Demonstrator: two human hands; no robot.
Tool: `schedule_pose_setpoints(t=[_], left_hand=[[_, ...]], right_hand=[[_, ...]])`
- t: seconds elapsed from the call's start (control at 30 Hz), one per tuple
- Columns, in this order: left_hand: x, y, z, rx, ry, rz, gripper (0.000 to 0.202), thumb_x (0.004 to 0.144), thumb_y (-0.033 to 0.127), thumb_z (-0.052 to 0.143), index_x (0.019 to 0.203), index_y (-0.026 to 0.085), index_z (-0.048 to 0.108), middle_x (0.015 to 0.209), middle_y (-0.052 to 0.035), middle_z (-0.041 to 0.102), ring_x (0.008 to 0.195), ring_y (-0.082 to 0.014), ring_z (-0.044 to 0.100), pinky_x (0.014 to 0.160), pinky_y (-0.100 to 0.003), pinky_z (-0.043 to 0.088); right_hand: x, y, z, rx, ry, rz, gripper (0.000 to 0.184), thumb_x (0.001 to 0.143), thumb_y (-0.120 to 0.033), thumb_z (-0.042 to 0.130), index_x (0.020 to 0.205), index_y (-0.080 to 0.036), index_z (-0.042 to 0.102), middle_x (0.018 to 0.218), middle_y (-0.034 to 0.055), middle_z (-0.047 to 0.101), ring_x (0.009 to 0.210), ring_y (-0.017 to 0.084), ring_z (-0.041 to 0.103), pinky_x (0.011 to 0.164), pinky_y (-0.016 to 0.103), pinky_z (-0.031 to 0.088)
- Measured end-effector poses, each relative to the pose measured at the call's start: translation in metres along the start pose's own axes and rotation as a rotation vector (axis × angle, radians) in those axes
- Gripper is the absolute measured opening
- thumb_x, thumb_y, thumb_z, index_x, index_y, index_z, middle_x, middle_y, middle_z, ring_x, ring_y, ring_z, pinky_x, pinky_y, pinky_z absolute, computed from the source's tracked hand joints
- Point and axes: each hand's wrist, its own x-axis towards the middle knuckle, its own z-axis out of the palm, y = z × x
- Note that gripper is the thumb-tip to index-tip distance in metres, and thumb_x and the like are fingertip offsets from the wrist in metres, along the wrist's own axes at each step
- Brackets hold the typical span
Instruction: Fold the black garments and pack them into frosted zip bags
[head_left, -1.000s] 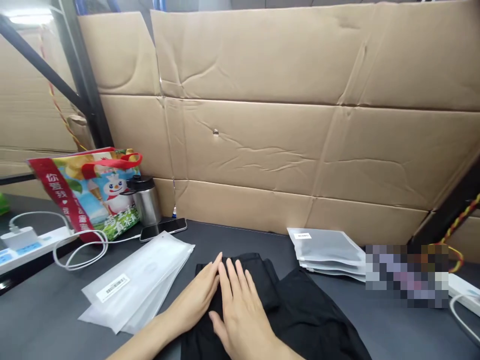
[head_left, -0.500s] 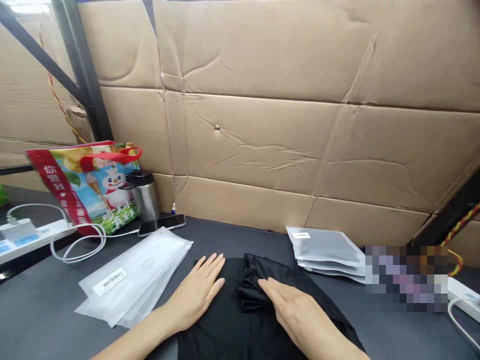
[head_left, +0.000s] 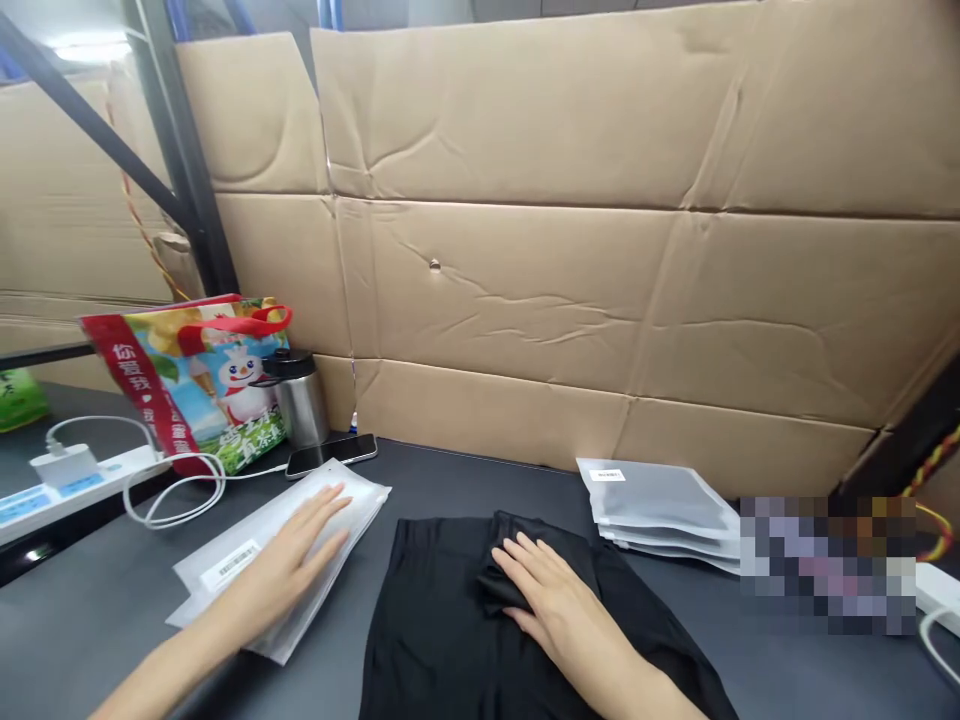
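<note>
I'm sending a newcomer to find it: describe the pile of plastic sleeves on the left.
Start at the big cardboard wall, then drop to the left half of the dark table before it. There, just nearer than the phone, lies a fanned pile of frosted sleeves. Unlike the stack of sleeves on the right, it has the left hand over it.

1. Head view: from the person's head, above the surface.
2. Faces forward and slightly down, towards the cardboard.
3. Near: the lower edge crops the cloth.
</note>
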Motion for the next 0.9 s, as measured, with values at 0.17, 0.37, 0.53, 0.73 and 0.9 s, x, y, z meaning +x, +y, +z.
schedule_pose_setpoints(t=[0.17, 0.37, 0.53, 0.73, 0.9], left_hand=[[-0.012, -0.031, -0.012, -0.063, -0.071, -0.133, 0.037, 0.088, 0.055, 0.045, 0.096, 0.024, 0.064, 0.135, -0.0043, 0.053, 0.121, -0.0298, 0.051, 0.098, -0.038, 0.043], [-0.005, -0.020, -0.008, -0.064, -0.084, -0.159, 0.038, 0.085, 0.057, 0.048, 0.082, 0.023, 0.063, 0.133, -0.0066, 0.055, 0.125, -0.0306, 0.046, 0.098, -0.039, 0.041], [-0.004, -0.029, -0.004, -0.110, -0.036, -0.128, 0.034, 0.087, 0.052, 0.046, 0.088, 0.023, 0.064, 0.121, -0.0066, 0.063, 0.113, -0.0294, 0.057, 0.096, -0.038, 0.043], [0.008, 0.035, -0.011, -0.193, 0.158, 0.013, 0.029, 0.091, 0.043, 0.043, 0.101, 0.021, 0.059, 0.118, -0.0074, 0.064, 0.115, -0.0290, 0.055, 0.096, -0.041, 0.044], [0.023, 0.128, 0.017, -0.356, -0.238, 0.439, 0.020, 0.094, 0.021, 0.037, 0.101, 0.022, 0.056, 0.125, -0.0074, 0.058, 0.127, -0.0223, 0.044, 0.105, -0.035, 0.037]], right_hand=[[-0.002, -0.002, -0.001, -0.049, 0.045, 0.075, 0.065, 0.074, -0.018, 0.071, 0.134, -0.015, 0.046, 0.136, 0.0137, 0.049, 0.122, 0.026, 0.049, 0.100, 0.039, 0.045], [-0.003, -0.001, -0.004, -0.039, 0.014, 0.010, 0.065, 0.071, -0.002, 0.065, 0.133, -0.005, 0.045, 0.133, 0.0184, 0.050, 0.122, 0.026, 0.049, 0.100, 0.039, 0.044], [-0.006, 0.001, -0.001, 0.091, 0.067, 0.049, 0.059, 0.075, -0.002, 0.059, 0.132, -0.009, 0.047, 0.132, 0.0170, 0.052, 0.120, 0.026, 0.051, 0.101, 0.040, 0.044], [-0.004, 0.006, -0.011, 0.435, 0.322, 0.254, 0.043, 0.088, -0.011, 0.043, 0.130, -0.019, 0.046, 0.125, 0.0080, 0.059, 0.115, 0.019, 0.056, 0.097, 0.035, 0.047], [-0.007, 0.015, -0.030, 0.378, 0.660, 0.386, 0.038, 0.091, -0.018, 0.040, 0.128, -0.020, 0.044, 0.122, 0.0093, 0.060, 0.115, 0.021, 0.055, 0.095, 0.039, 0.047]])
